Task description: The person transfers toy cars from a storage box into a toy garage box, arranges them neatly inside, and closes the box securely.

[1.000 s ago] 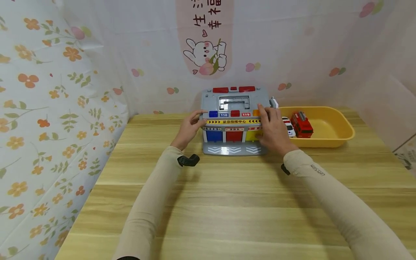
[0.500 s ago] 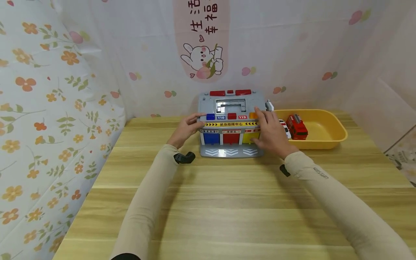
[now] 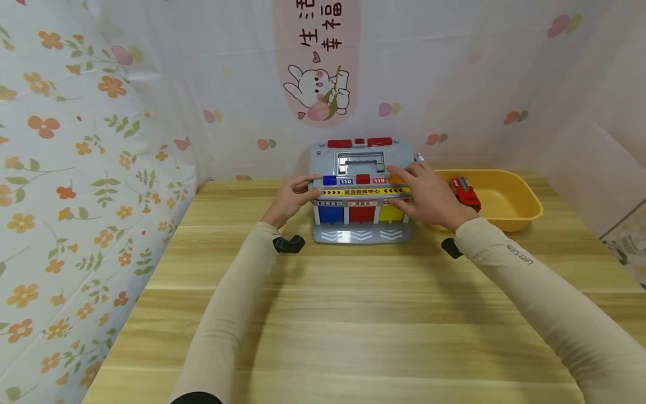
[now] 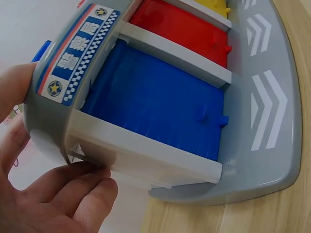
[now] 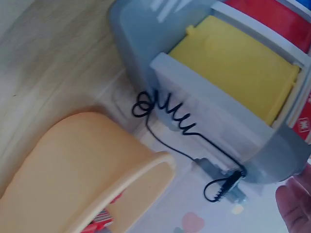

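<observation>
Toy station: your grey emergency station (image 3: 361, 192) stands upright toward the back of the worktop (image 3: 343, 314), its front facing you, with a hand at each side.
Left grip: your left hand (image 3: 289, 202) is clamped on the station's left roof edge, fingers curled beneath the overhang, thumb side above, as your left wrist view shows.
Right grip: your right hand (image 3: 434, 193) straddles the right front corner of the roof, forefinger above and thumb lower on the front, the two tips apart; you cannot tell here whether they squeeze it.
Doors: from your left run the blue door (image 4: 155, 104), the red door (image 3: 361, 214) and the yellow door (image 5: 235, 70), all down.
Roof: you see a handle (image 3: 360, 159) in a recess, with a blue light (image 3: 330, 180), a red light (image 3: 363, 179) and an orange light (image 3: 395, 179) along the front; your right fingers are just beside the orange one.
Cord: a coiled black cord (image 5: 177, 119) hangs at the station's right side.
Tray: to your right, just beside the station, the yellow tray (image 3: 504, 202) holds a red truck (image 3: 465, 193), partly hidden by your hand.
</observation>
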Demonstrator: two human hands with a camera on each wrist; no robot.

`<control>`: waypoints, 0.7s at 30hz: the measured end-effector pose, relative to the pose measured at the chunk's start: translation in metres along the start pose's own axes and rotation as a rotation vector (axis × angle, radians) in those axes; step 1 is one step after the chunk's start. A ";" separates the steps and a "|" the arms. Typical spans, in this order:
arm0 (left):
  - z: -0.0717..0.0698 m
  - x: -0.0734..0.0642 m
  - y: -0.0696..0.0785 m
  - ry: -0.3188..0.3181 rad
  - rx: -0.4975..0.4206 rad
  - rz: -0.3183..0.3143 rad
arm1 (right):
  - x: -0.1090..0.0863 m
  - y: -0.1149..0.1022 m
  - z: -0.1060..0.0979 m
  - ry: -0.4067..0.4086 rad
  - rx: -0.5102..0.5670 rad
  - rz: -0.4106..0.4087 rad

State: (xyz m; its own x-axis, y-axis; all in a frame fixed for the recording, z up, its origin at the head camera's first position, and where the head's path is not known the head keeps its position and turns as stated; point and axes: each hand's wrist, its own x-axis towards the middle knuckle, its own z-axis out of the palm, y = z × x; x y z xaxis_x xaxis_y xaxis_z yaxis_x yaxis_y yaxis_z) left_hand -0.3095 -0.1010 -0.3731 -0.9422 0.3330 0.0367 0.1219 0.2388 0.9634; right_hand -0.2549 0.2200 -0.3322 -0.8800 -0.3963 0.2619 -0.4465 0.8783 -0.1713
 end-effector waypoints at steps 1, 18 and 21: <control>0.000 0.000 0.000 0.003 0.001 0.003 | 0.002 -0.001 -0.001 -0.012 -0.007 -0.010; 0.003 -0.002 -0.002 0.026 0.016 0.003 | 0.020 -0.022 0.005 -0.101 0.045 -0.042; 0.002 -0.003 -0.001 0.033 0.025 -0.004 | 0.022 -0.022 0.004 -0.113 0.053 -0.046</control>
State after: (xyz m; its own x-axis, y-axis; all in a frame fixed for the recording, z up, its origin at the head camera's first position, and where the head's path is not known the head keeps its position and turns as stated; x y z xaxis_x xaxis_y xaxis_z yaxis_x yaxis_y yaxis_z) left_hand -0.3066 -0.1000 -0.3751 -0.9524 0.3020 0.0418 0.1254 0.2633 0.9565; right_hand -0.2655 0.1906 -0.3268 -0.8697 -0.4661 0.1625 -0.4921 0.8444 -0.2119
